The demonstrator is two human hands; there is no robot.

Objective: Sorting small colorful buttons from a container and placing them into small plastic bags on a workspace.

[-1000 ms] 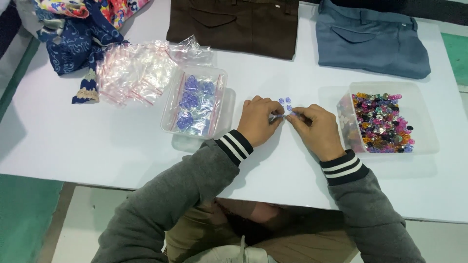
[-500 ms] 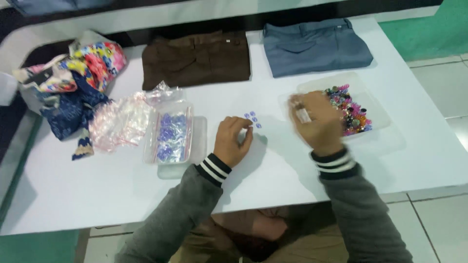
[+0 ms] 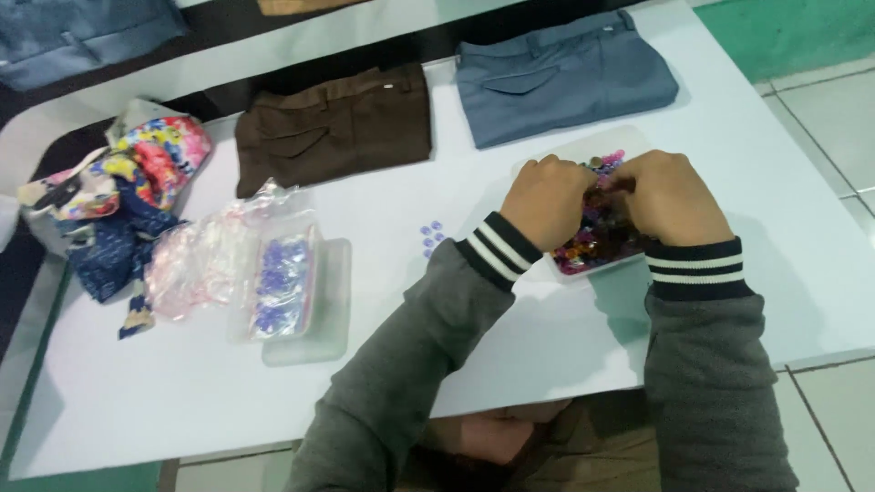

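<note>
At right of centre, we curl our left hand [image 3: 547, 200] and right hand [image 3: 670, 196] together over the bead tray [image 3: 583, 264], fingertips hidden.

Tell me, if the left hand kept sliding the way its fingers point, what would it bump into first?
The left hand points toward the right hand, over the tray of colourful beads. It would probably meet the right hand's fingers first; they look almost touching, though depth is unclear.
</note>
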